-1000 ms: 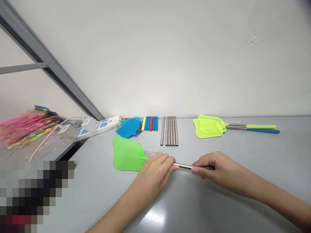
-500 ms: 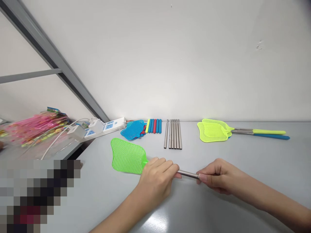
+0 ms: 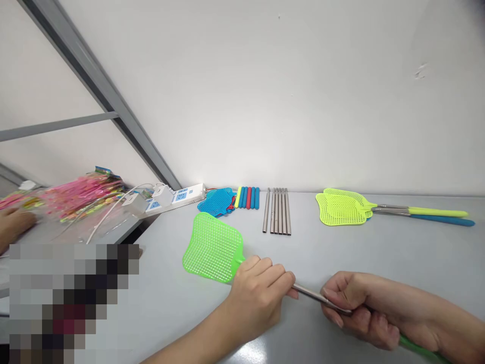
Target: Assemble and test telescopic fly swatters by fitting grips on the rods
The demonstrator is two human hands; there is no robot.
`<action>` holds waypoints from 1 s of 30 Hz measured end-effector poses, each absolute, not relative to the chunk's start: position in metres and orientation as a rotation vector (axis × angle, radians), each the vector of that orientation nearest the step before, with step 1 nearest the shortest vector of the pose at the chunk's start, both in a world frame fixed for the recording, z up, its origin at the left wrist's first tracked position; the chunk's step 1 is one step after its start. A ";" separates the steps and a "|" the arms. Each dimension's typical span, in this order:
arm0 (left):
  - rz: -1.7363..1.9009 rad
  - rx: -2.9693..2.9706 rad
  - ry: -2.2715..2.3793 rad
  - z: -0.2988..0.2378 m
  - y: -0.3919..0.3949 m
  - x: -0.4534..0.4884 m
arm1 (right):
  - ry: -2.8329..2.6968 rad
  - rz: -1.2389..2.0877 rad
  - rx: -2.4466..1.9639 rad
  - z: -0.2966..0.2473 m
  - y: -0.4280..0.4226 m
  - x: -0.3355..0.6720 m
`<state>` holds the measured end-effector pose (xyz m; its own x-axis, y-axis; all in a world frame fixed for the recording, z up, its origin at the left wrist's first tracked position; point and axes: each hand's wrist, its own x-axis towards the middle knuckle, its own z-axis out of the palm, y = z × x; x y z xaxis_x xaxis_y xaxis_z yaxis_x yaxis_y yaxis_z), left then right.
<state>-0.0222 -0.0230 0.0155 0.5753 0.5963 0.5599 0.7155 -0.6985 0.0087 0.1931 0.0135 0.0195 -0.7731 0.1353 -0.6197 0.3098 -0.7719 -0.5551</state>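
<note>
A fly swatter with a bright green mesh head (image 3: 214,247) is held slantwise above the grey table. My left hand (image 3: 259,290) wraps round it just below the head. Its thin metal rod (image 3: 308,291) runs down to the right into my right hand (image 3: 364,308), which is turned palm up with fingers curled on the rod's lower part. A green piece (image 3: 420,349) like a handle shows beneath my right wrist; how it meets the rod is hidden by the fingers.
Behind lie blue swatter heads (image 3: 215,201), several coloured handles (image 3: 248,198), metal rods (image 3: 280,212) and swatters with yellow-green heads (image 3: 341,207). A power strip (image 3: 185,197) stands left, beside bagged pink items (image 3: 85,194). A co-worker's hand (image 3: 15,227) is at far left.
My right hand has moved down and right, turned palm up and closed further round the rod. More rod shows, and a green piece appears under the wrist. The camera view has shifted slightly.
</note>
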 end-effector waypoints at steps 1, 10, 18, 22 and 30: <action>-0.802 -2.589 -1.082 0.016 -0.023 -0.023 | 0.914 -2.721 0.900 0.016 0.014 0.193; -0.755 -2.633 -1.109 0.018 -0.020 -0.024 | 0.641 -2.790 0.765 0.009 0.017 0.191; -0.716 -2.688 -1.230 0.018 -0.017 -0.023 | 1.536 -2.514 1.239 0.029 0.013 0.188; -0.640 -2.735 -1.353 0.020 -0.016 -0.024 | 1.907 -2.250 1.324 0.023 0.017 0.186; -0.499 -2.745 -1.562 0.025 -0.012 -0.027 | 2.170 -1.987 1.424 0.025 0.020 0.184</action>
<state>-0.0273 -0.0123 0.0251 0.4745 0.8468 0.2403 0.8293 -0.5216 0.2003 0.1841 0.0200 0.0246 -0.6139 0.6532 -0.4432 0.4988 -0.1141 -0.8592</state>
